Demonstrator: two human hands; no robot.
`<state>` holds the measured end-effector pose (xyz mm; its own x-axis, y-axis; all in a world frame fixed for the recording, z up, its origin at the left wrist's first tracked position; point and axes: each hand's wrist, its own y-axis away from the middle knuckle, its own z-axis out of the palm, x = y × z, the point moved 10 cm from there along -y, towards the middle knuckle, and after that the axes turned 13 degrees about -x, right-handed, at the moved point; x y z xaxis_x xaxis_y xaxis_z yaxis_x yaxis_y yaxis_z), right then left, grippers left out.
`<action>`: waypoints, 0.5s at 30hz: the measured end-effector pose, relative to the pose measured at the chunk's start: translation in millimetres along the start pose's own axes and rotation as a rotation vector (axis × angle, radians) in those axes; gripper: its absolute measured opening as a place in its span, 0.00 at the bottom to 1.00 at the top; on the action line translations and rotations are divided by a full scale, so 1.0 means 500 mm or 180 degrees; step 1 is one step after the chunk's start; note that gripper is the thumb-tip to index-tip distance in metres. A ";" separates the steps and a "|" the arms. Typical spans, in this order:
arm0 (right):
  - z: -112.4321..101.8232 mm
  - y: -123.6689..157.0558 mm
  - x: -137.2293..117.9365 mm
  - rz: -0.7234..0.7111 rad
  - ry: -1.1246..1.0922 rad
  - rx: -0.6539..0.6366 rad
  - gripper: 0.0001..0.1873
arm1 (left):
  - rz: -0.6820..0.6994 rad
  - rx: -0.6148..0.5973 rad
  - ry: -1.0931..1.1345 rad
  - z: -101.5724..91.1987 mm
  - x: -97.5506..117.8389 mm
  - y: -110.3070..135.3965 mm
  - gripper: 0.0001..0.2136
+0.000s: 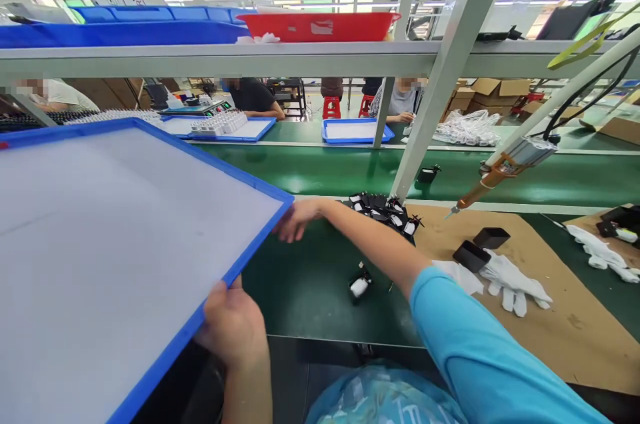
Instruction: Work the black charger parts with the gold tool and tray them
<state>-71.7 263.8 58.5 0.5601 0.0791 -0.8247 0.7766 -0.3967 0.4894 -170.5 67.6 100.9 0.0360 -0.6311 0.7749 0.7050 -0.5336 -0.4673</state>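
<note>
You hold the blue tray (125,231) with both hands. It fills the left half of the frame and is tilted, with its far side raised, above the near edge of the green bench (310,291). The pale inside of the tray is bare.

Your left hand (233,324) is at the lower middle of the frame. Its fingers are closed around the near rim of the tray, with the thumb lying against the rim. Your right hand (297,217), with the light blue sleeve (475,344), reaches across to the right corner of the tray. Its fingers are bent around this corner and touch it. How firm this grip is, you cannot tell from here.

Just right of the right hand a pile of small black parts (385,211) lies on the bench. One single part (359,283) lies apart, under your forearm. Further right, on the cardboard sheet (550,331), you see two black boxes (473,254) and a white glove (510,277) touching them. A hanging screwdriver (493,177) points down above the cardboard. Behind this runs a green conveyor belt (350,174), where other persons sit at the far side. On the shelf at the top stand a red bin (320,25) and blue bins (125,27).
</note>
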 end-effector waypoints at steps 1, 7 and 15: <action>-0.016 0.018 0.017 0.0085 0.0117 -0.0240 0.12 | -0.0052 0.0058 -0.0069 0.000 -0.025 0.006 0.24; -0.168 0.136 0.066 -0.0135 0.0652 0.0224 0.21 | -0.0717 0.0095 -0.0992 0.017 -0.183 0.078 0.24; -0.011 0.155 0.026 -0.0959 0.1549 0.0445 0.22 | -0.0891 -0.0126 -0.0920 0.052 -0.259 0.110 0.29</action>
<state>-2.8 239.1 87.5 0.4142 0.6046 -0.6803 0.8952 -0.4058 0.1843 -117.9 134.6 -14.3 0.0483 -0.2769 0.9597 0.6881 -0.6872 -0.2329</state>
